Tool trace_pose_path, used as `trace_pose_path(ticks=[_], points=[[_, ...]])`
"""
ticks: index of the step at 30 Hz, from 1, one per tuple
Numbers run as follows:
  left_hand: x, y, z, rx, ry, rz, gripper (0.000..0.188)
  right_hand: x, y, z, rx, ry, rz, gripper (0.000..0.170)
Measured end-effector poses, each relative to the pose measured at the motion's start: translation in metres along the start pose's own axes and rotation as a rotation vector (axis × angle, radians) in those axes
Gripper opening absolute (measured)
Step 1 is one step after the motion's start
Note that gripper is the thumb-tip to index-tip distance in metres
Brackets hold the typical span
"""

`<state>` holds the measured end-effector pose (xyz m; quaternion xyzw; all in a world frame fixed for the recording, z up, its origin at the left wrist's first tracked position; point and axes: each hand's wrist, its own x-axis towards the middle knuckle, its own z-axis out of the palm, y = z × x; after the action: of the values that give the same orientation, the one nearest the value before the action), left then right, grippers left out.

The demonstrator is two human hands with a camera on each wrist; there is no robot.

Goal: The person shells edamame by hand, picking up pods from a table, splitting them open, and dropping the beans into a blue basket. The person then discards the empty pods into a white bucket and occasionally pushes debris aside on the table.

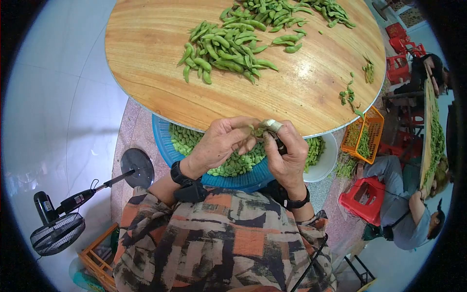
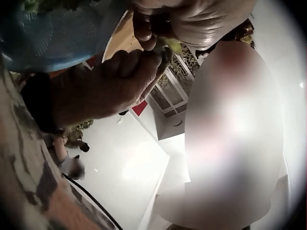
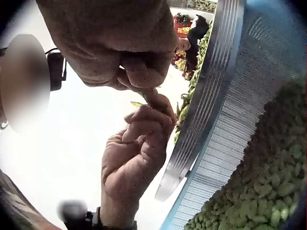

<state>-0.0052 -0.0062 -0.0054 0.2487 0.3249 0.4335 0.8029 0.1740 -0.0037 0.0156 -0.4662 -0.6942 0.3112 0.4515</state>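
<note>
Both hands meet over the near edge of a round wooden table [image 1: 160, 73]. The left hand [image 1: 221, 146] pinches a green soybean pod [image 1: 257, 130] between thumb and fingers. From the other side the right hand [image 1: 287, 158] grips the same pod, with a pale, shiny wrap [image 1: 271, 125] around its index fingertip. A yellow-green bit of the pod [image 3: 137, 103] pokes out between the fingers in the right wrist view. Below the hands, shelled green beans [image 1: 233, 166] fill a blue plastic basket [image 1: 160, 138], partly hidden by the hands and the table edge.
Piles of soybean pods [image 1: 224, 51] lie on the table, with stem scraps [image 1: 349, 96] at its right. A white bucket [image 1: 331, 155] of green pods and an orange crate [image 1: 374, 131] stand right. A black fan [image 1: 58, 233] is left. Another person [image 1: 408, 224] sits right near a red stool [image 1: 362, 199].
</note>
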Motion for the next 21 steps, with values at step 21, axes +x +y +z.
trace_pose_path(ticks=[21], points=[[0.024,0.096,-0.053,1.89,0.351,0.743,0.025,-0.041,0.04,-0.163,-0.63,-0.1,0.321,0.022]])
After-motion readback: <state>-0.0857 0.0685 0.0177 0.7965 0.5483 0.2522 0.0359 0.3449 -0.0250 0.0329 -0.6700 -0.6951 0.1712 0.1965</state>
